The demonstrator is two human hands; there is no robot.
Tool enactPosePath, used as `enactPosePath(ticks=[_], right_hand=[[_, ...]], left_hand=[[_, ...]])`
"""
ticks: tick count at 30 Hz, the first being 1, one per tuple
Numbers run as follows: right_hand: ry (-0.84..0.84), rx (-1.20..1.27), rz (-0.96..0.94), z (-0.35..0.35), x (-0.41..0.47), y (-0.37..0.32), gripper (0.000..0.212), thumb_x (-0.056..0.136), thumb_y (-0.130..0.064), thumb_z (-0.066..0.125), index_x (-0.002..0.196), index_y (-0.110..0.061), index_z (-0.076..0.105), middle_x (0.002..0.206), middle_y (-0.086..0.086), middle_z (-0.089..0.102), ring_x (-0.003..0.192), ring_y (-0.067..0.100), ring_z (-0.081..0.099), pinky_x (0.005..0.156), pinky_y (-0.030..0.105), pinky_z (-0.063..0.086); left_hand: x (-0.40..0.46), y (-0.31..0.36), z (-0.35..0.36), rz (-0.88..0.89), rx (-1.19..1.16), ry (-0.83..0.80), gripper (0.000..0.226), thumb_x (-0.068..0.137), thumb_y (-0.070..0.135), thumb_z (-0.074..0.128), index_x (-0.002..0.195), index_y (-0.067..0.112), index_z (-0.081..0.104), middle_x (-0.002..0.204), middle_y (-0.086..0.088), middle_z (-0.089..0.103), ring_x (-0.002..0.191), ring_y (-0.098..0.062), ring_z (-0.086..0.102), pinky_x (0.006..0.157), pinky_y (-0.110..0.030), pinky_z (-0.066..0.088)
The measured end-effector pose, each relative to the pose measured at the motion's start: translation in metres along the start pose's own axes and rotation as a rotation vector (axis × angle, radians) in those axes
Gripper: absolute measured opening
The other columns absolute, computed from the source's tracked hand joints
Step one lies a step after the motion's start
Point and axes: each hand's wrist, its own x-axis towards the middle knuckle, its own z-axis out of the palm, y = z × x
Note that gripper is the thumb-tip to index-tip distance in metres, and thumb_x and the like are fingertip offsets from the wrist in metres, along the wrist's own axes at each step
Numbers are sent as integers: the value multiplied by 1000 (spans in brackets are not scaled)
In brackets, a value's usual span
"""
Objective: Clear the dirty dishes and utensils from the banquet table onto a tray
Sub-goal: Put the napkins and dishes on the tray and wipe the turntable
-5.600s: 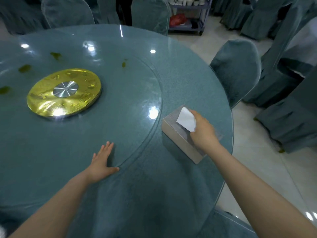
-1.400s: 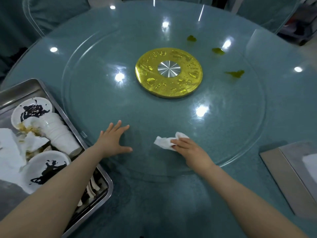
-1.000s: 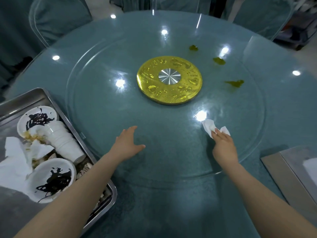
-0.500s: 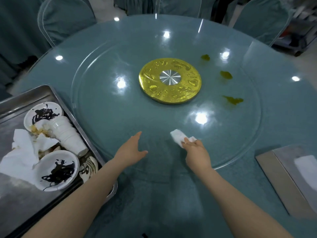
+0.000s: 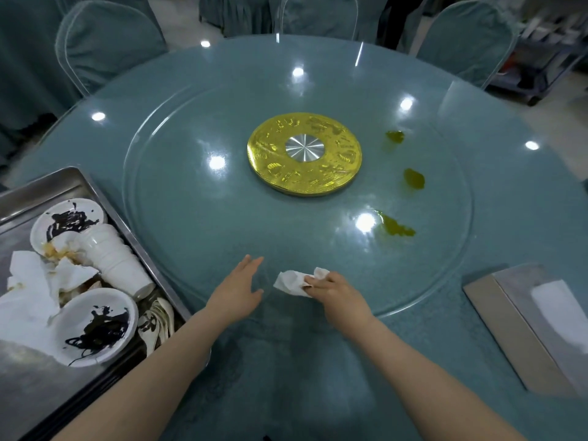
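A steel tray (image 5: 95, 194) at the table's left edge holds two white plates smeared black (image 5: 68, 219) (image 5: 95, 326), a stack of white cups (image 5: 116, 261) lying on its side, crumpled napkins (image 5: 28, 291) and spoons (image 5: 157, 319). My right hand (image 5: 335, 292) grips a crumpled white tissue (image 5: 291, 281) against the near rim of the glass turntable (image 5: 191, 249). My left hand (image 5: 237, 289) lies flat on the glass just left of it, fingers straight. Three green stains (image 5: 396, 227) (image 5: 413, 179) (image 5: 394, 136) mark the turntable's right side.
A gold disc (image 5: 304, 152) with a silver hub sits at the turntable's centre. A steel tissue box (image 5: 525, 323) lies at the table's right edge. Covered chairs (image 5: 105, 43) ring the far side, and a cart (image 5: 547, 58) stands at the far right.
My right hand swept the tissue across the near glass, out to the right and back toward my left hand. The turntable has turned, carrying the green stains clockwise toward me. My left hand stays on the glass.
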Motion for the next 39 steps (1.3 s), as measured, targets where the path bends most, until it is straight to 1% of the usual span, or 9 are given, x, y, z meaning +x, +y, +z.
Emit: enactPosePath(ticks=[2,7,14,23,27,30,33,36,39], right_hand=[[40,-42,37,-4,-6,11,62,31,14,80,84,-19,78,95,-6,74,75,22,70,57,19,53],[-27,-26,305,-10,-32,54,60,73,18,44,119,-13,67,132,-1,58,108,28,54,91,29,49],[116,-168,568,-20,-55,80,46,58,22,60,92,-5,74,104,10,72,77,34,63,80,33,50],[242,-128,410,12,-43,37,61,28,20,76,84,-4,74,97,8,73,56,24,58,62,25,57],[129,-154,326,12,-54,48,65,37,23,72,95,-6,74,107,4,71,68,29,61,64,24,57],[105,-181,481,1,-49,72,56,58,23,62,107,-2,69,119,10,66,88,33,65,85,27,47],[195,-137,670,-2,-43,83,56,56,28,56,104,2,69,112,16,68,74,32,65,80,31,42],[208,-79,861,5,-29,75,56,71,20,44,117,-6,63,131,8,59,84,34,54,79,20,26],[259,-26,897,17,-9,53,50,75,15,41,117,-3,63,135,8,55,88,33,50,83,23,29]], left_hand=[[3,1,1,6,4,0,73,91,24,57,151,29,16,161,4,1,145,-15,17,110,-31,27],[11,13,8,41,27,-2,80,88,32,63,152,26,15,161,2,-1,147,-16,7,115,-33,20],[29,41,15,4,129,-73,95,80,51,66,151,35,6,161,0,-8,147,-28,-4,115,-56,10],[40,42,32,-194,207,-231,135,55,82,63,135,40,-39,137,-6,-54,128,-40,-44,100,-71,-14],[40,23,22,-189,271,-232,136,52,84,63,116,46,-51,120,0,-66,123,-37,-49,100,-71,-14],[44,15,13,-176,295,-266,135,50,85,61,109,49,-55,113,4,-70,117,-33,-53,100,-71,-15],[44,9,8,-168,305,-298,135,49,86,60,109,50,-55,113,4,-70,117,-34,-53,99,-71,-16],[45,6,6,-167,310,-320,135,49,87,60,110,49,-55,113,4,-70,114,-33,-55,98,-71,-16],[46,5,3,-163,320,-339,135,49,87,59,111,48,-55,114,3,-70,114,-34,-55,98,-71,-17]])
